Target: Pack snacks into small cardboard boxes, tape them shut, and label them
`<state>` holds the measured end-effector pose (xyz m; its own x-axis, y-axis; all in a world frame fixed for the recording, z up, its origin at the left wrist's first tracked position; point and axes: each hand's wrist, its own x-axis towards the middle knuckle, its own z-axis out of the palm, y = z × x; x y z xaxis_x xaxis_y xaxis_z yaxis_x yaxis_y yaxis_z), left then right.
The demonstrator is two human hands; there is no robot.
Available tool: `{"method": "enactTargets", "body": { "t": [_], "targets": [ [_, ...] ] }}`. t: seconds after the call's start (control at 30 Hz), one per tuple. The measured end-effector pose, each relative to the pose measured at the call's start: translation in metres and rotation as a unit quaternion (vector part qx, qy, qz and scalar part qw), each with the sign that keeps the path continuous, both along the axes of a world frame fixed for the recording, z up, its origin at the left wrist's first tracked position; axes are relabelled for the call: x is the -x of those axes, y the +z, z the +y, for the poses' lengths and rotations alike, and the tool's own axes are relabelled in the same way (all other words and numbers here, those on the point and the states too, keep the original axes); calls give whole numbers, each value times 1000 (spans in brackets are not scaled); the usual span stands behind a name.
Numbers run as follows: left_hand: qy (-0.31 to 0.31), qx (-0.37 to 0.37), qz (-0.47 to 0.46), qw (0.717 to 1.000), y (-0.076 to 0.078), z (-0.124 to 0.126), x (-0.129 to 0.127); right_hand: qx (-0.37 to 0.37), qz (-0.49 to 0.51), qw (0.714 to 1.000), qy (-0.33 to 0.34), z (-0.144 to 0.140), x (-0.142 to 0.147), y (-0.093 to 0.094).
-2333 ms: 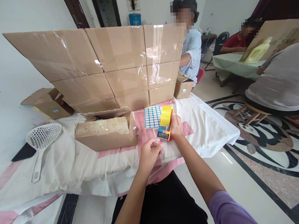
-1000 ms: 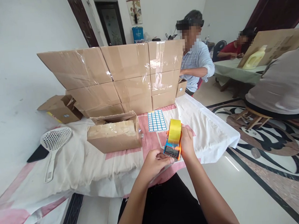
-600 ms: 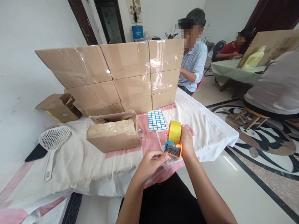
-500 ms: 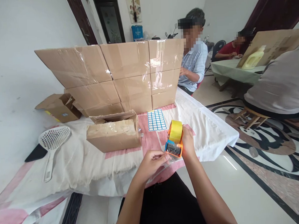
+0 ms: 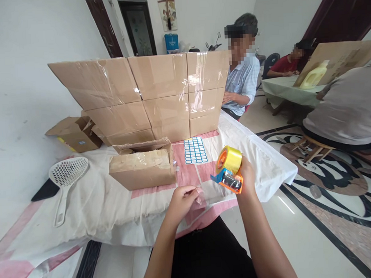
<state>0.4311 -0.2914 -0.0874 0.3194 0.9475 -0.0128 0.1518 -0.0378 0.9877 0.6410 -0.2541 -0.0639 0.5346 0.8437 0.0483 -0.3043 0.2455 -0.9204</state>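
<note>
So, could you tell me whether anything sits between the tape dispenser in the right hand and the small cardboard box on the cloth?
Nothing visible does. The right hand holds the tape dispenser above the cloth, and only bare cloth lies between it and the small cardboard box. The sticker sheet lies flat farther back.

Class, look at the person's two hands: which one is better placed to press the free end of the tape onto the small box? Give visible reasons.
Left. The left hand pinches the tape end and lies nearer the small box; the right hand is occupied gripping the tape dispenser.
</note>
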Motion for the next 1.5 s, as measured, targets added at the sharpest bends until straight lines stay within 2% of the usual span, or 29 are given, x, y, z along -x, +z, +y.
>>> {"method": "enactTargets", "body": {
  "t": [0.13,0.23,0.33,0.43,0.5,0.6,0.67,0.73,0.77,0.8,0.83,0.87,0.9,1.0,1.13,1.17,1.23,1.3,1.37,1.43,1.5],
  "targets": [
    [14,-25,-42,999,3,4,16,-23,-75,997,-26,36,-18,2],
    [69,-11,-91,993,1,5,18,-28,-159,987,21,78,-32,-11],
    [115,-5,-132,985,-3,7,18,-14,-177,982,72,108,-40,-29],
    [146,-18,-141,979,-5,10,20,3,-192,975,112,116,-45,-40],
    [164,-31,-135,977,-5,10,23,23,-209,971,113,114,-51,-43],
    [186,-55,-116,974,-1,7,27,64,-239,968,31,103,-60,-39],
    [197,-71,-103,972,1,4,30,73,-271,959,-45,87,-56,-30],
    [199,-82,-88,973,4,1,32,33,-330,943,-33,63,-37,-15],
    [197,-89,-80,973,5,-1,33,-11,-370,929,30,49,-22,-5],
    [194,-96,-71,974,5,-3,34,-62,-390,909,133,35,-5,6],
    [190,-106,-63,974,5,-4,35,-111,-410,878,219,22,13,18],
    [187,-117,-54,974,6,-5,36,-147,-437,845,271,11,31,28],
    [186,-130,-45,973,6,-7,38,-176,-456,822,293,1,47,38],
    [196,-157,-5,968,7,-10,44,-212,-515,778,290,-16,83,55],
    [217,-125,50,967,6,-11,58,-238,-603,720,248,-25,100,60],
    [234,-109,62,964,6,-9,64,-247,-606,718,237,-26,100,62],
    [293,-100,74,948,7,-3,80,-256,-579,744,214,-23,100,71],
    [371,-151,91,912,12,9,101,-244,-534,781,211,-12,99,84],
    [423,-244,145,860,23,28,122,-203,-512,800,238,10,101,98],
    [413,-328,241,814,38,51,141,-148,-531,792,264,38,107,108],
    [341,-376,332,795,52,71,154,-115,-594,763,227,65,117,114]
  ]
}}
